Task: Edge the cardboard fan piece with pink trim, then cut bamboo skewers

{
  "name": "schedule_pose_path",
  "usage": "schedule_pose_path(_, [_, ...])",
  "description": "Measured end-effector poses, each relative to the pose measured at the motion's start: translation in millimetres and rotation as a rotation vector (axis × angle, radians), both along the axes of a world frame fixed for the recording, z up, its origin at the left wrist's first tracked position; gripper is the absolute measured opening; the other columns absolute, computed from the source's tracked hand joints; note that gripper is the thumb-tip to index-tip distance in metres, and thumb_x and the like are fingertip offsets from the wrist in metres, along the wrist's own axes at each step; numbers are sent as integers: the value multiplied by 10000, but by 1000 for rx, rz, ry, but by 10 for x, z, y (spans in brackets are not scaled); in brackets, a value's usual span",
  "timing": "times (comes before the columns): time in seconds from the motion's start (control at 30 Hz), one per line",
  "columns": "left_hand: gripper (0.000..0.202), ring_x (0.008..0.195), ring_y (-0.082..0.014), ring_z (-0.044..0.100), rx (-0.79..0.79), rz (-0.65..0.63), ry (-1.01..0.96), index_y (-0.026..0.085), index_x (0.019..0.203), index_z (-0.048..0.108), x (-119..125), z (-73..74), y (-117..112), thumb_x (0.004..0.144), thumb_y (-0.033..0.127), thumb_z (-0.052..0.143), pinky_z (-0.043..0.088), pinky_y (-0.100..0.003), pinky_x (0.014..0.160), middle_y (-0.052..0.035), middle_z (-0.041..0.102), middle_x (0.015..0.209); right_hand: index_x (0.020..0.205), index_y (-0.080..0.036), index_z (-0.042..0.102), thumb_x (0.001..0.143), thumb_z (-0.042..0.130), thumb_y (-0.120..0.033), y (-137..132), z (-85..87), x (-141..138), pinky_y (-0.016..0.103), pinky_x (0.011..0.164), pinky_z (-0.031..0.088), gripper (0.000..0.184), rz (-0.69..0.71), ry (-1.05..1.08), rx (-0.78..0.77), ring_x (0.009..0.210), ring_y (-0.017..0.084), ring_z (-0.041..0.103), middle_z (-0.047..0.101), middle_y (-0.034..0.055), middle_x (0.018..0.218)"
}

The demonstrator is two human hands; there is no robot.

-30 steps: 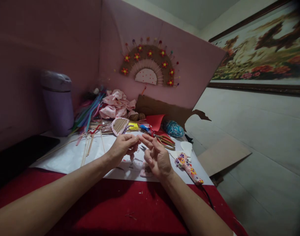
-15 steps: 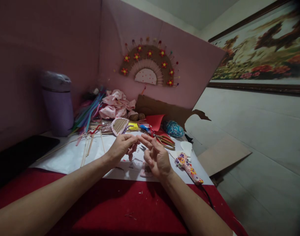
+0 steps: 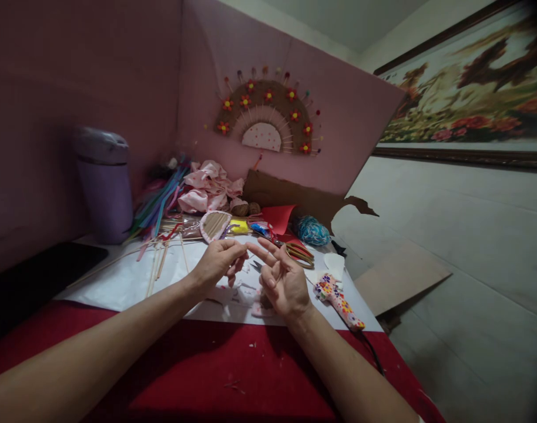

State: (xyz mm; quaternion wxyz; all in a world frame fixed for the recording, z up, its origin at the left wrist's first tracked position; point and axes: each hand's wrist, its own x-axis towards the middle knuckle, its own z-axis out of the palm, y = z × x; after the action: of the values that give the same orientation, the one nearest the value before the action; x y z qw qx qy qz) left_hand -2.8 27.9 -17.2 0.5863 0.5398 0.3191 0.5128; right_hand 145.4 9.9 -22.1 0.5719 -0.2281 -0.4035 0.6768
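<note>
Pink panel stands at the far side, red-covered tabletop at the near side, white sheet laid over it. We have our left hand and right hand raised over the sheet, fingertips close; whether they touch, we can't tell. Left fingers look drawn together at the thumb; two right fingers point left, slightly spread, the rest curled. Anything thin held in either hand is too small for us to make out. Key relation: scissors lie just beyond the right hand, so that hand is nearer; long axis runs roughly left to right, handles right, blade tips left, middle hidden behind the right fingers. From the left fingers, blade tips sit just right. Pink-edged piece shows just left of the right palm, floral-covered tool further right.
</note>
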Motion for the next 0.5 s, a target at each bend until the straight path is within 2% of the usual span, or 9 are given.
schedule_pose_path(0.17, [256,327,-43,336,-12,-43,-28,125,631,572,-5,4,-10,707,362,634,354,-170,282,52,444,437,1049,-167,570,898,405,-444,-42,8,-39,139,234,189,356,-64,-111,70,295,26,451,615,157,1178])
schedule_pose_path(0.37, [238,331,-40,341,-38,-113,-72,126,601,555,-27,-7,5,687,326,653,363,-174,294,45,455,450,1026,-160,568,879,446,-471,-38,-25,-60,145,221,193,364,-122,-208,134,288,28,461,604,167,1192])
schedule_pose_path(0.5, [212,337,-50,384,-64,-122,-89,126,616,562,-31,-12,14,677,304,661,380,-180,302,40,478,462,1014,-154,573,864,469,-474,-30,-18,-58,147,221,188,368,-130,-217,112,283,26,453,612,168,1180])
